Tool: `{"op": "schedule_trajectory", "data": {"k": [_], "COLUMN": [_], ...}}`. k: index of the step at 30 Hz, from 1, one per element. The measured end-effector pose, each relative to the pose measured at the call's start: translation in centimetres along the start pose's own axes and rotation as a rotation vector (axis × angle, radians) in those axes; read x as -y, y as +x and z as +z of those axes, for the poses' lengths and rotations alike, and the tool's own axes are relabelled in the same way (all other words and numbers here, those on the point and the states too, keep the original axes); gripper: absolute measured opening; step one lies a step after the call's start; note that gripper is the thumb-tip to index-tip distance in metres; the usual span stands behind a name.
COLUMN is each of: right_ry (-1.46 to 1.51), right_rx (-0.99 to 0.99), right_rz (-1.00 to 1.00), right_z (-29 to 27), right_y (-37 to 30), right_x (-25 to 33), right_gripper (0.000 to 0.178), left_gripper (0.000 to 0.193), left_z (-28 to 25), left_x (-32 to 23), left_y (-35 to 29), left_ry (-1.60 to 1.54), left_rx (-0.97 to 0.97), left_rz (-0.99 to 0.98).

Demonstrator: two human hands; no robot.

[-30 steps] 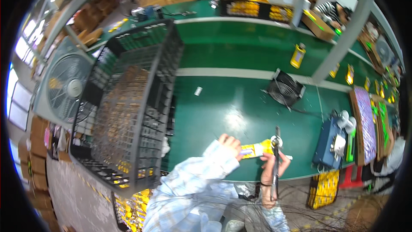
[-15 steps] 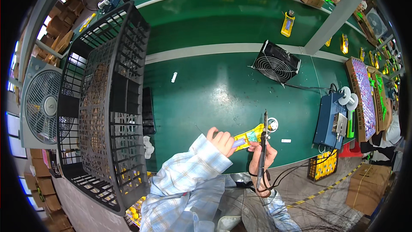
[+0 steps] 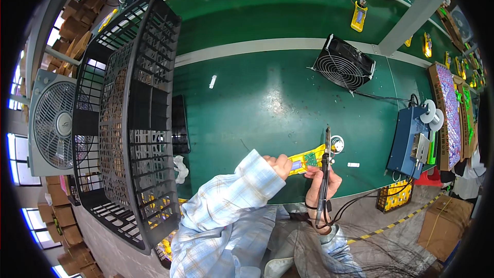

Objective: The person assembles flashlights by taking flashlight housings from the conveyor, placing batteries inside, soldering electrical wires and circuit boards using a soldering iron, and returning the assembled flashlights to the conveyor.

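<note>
My left hand (image 3: 279, 165) is closed around the left end of a yellow plastic housing (image 3: 318, 152). A lilac cylindrical cell (image 3: 296, 165) lies in it, beside a small green circuit board (image 3: 312, 159). My right hand (image 3: 329, 184) grips a dark soldering iron (image 3: 325, 172), held nearly upright with its tip pointing away from me. Fingertips of that hand also reach the near edge of the board. A round white part (image 3: 337, 144) sits at the housing's right end, partly behind the iron; whether it is attached I cannot tell.
A tall black plastic crate (image 3: 141, 108) stands at left, with a dark flat object (image 3: 180, 123) beside it. Farther back is a black fan (image 3: 343, 64). At right stands a blue soldering station (image 3: 408, 139) with a solder spool (image 3: 432, 116). A small white strip (image 3: 353, 164) lies nearby.
The view has shifted, so the bench appears farther right. My left fingers, partly raised before, are now curled more tightly on the housing. The right hand still holds the iron.
</note>
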State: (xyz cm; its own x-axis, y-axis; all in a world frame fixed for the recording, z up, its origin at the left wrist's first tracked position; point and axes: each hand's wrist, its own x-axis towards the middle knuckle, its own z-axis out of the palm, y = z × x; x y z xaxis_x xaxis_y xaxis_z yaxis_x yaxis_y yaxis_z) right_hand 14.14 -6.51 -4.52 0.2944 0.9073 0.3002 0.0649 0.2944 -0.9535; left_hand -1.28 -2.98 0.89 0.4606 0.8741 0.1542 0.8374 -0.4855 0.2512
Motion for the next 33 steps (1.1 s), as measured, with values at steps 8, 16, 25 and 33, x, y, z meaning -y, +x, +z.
{"op": "schedule_trajectory", "data": {"k": [8,16,25,33], "right_ry": [-0.035,0.021,0.005,-0.76], "right_rx": [0.005,0.01,-0.366,-0.611], "right_rz": [0.058,-0.008,0.14,-0.009], "right_z": [-0.1,-2.1,-15.8,-39.9], "right_y": [0.1,1.8,2.2,7.1], "right_x": [0.6,3.4,8.4,11.9], "right_gripper": [0.022,0.028,0.02,0.024], "left_gripper": [0.018,0.023,0.042,0.035], "left_z": [-2.0,-3.7,-3.1,-7.1], "left_x": [0.7,3.9,8.3,0.2], "left_y": [0.0,-0.3,-3.7,-2.7], "left_ry": [-0.221,-0.641,0.298,-0.113], "left_rx": [-0.092,-0.327,-0.469,-0.445], "left_rz": [-0.026,-0.692,-0.488,-0.34]}}
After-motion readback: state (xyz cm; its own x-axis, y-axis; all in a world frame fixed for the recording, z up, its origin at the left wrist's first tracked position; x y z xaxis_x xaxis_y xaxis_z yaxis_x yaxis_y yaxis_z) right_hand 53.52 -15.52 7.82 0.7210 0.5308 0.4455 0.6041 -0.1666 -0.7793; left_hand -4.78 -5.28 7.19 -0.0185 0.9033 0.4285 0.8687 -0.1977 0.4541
